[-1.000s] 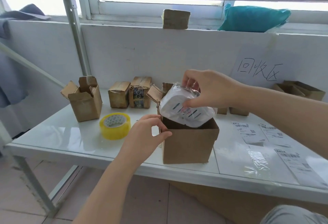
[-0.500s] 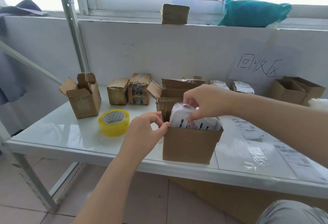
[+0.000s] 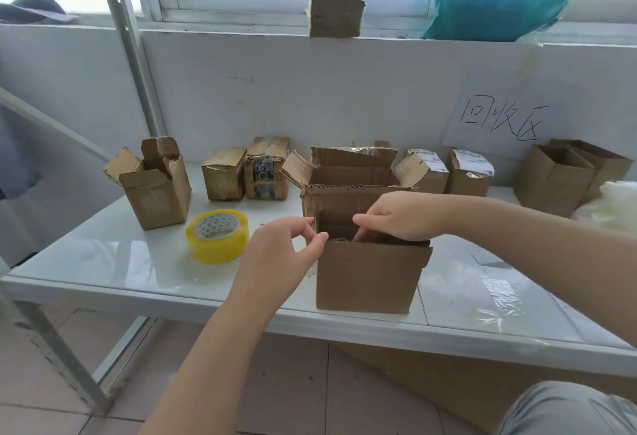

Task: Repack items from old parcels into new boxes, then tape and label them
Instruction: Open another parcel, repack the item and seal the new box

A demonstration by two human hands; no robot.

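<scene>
A plain brown cardboard box [image 3: 368, 276] is set at the front edge of the white glossy desk [image 3: 103, 255], near the middle, with its top open. The upright flap at its left top edge is pinched between thumb and forefinger of the left hand [image 3: 275, 252]. The right hand [image 3: 400, 215] is lowered into the opening from the right, its fingers pointed down inside. Whether anything is gripped by them cannot be told, as the fingertips and the contents are hidden by the box wall.

Directly behind this box, a worn, torn-open cardboard parcel [image 3: 344, 176] is placed with its flaps spread. A yellow roll of packing tape [image 3: 218, 236] is laid flat to the left of the pinching hand, apart from it. Toward the back left corner, a small opened carton [image 3: 155, 189] is stood, and two small taped parcels [image 3: 224, 174] are lined up side by side along the back edge. Two labelled parcels [image 3: 470, 174] are seen along the back edge to the right, and empty open cartons [image 3: 558, 176] are kept at the back right corner. A sheet of clear film [image 3: 499, 300] is spread on the right part of the desk.

A white paper sign with handwritten characters [image 3: 499, 114] is fixed to the wall above.
</scene>
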